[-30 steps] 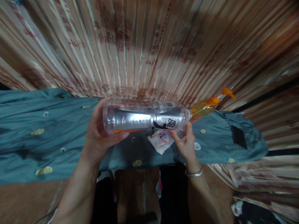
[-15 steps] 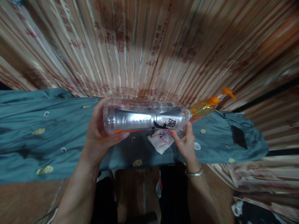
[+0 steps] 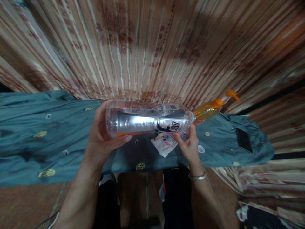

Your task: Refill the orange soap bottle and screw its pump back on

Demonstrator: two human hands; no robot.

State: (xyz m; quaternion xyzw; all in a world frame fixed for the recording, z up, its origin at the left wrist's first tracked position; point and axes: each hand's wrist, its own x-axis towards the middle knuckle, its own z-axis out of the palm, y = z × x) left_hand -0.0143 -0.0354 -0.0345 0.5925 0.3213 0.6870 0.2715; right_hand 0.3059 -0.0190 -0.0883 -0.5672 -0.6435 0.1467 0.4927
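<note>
While left hand, half-curled, holds one clear bottle by its base, right hand, part-curled, grips near its neck.

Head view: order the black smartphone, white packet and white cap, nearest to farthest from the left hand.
1. White packet: between left hand and right hand.
2. White cap: just past the right hand.
3. Black smartphone: far right.

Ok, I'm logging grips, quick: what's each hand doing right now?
Left hand: holding the big bottle around its base.
Right hand: holding the big bottle near its neck.
</note>
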